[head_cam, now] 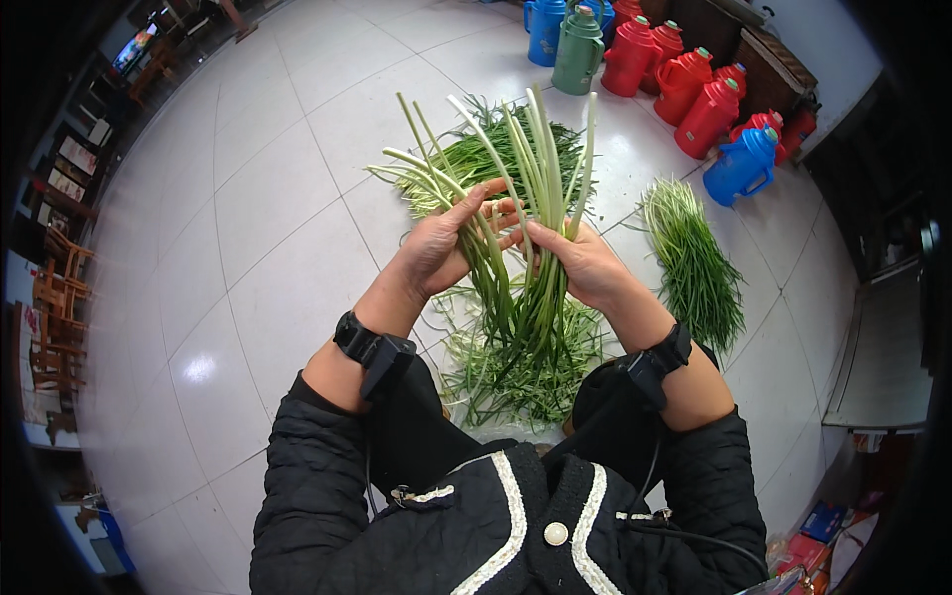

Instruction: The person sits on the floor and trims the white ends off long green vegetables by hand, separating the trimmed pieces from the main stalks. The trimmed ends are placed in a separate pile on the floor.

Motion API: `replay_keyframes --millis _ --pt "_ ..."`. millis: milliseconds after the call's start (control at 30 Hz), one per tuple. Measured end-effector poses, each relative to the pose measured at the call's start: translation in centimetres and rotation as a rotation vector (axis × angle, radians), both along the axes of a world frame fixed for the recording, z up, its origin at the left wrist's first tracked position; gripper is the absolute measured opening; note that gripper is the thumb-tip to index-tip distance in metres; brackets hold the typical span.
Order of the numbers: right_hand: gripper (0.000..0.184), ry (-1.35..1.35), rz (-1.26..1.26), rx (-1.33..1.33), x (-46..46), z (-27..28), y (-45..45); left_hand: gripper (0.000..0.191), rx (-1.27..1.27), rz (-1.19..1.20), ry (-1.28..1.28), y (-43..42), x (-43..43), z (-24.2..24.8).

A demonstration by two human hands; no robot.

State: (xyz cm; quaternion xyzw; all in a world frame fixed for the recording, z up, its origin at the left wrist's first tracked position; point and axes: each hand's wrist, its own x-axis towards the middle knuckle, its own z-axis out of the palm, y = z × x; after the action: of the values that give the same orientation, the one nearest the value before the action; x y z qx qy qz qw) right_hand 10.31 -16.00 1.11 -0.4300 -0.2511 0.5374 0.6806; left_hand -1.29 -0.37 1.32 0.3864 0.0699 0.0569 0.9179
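My left hand point(437, 253) holds a few long green stalks point(494, 282), likely garlic chives, between the thumb and the palm. Its other fingers are spread towards the right hand. A thicker bunch of the same stalks point(549, 167) is pinched in my right hand point(591, 264), pale ends up and green leaves hanging down. Both hands are close together above the floor, fingertips near one pale stalk between them. Beneath them, between my knees, lies a loose heap of leaves and scraps point(524, 390). Behind the hands is a larger pile of chives point(470, 158), partly hidden by the stalks.
A neat bundle of chives point(688, 260) lies on the tiled floor point(297, 223) to the right. Red flasks point(708, 119), a green flask point(578, 56) and a blue flask point(741, 167) stand in a row at the back right. Wooden chairs point(59, 305) are at far left.
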Motion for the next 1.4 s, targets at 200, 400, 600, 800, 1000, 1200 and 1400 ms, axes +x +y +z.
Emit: replay_keyframes --millis 200,400,600,800,1000,1200,1400 --pt "0.050 -0.401 -0.054 -0.078 -0.6 -1.1 1.1 0.055 0.015 -0.040 -0.055 -0.7 0.7 0.3" --pt "0.024 -0.342 -0.088 -0.162 0.5 -1.4 0.6 0.059 0.158 0.099 -0.017 0.0 0.4 0.6" --pt "0.021 -0.180 -0.071 -0.175 1.3 -1.2 0.0 0.036 0.217 0.504 0.189 1.5 0.0 -0.3" --pt "0.021 -0.152 -0.086 -0.158 1.5 -1.3 -0.1 0.033 0.347 0.464 0.171 1.1 -0.4 0.6" --pt "0.021 -0.362 -0.095 -0.079 0.4 -1.2 0.4 0.018 0.676 0.211 0.179 -1.8 0.2 0.7" --pt "0.018 -0.440 -0.108 -0.171 0.9 -0.5 0.1 0.020 0.650 0.234 0.184 -0.2 -0.4 1.3" --pt "0.018 -0.453 -0.074 -0.151 0.5 0.1 0.3 0.020 0.619 0.143 0.093 0.4 -0.7 1.6"
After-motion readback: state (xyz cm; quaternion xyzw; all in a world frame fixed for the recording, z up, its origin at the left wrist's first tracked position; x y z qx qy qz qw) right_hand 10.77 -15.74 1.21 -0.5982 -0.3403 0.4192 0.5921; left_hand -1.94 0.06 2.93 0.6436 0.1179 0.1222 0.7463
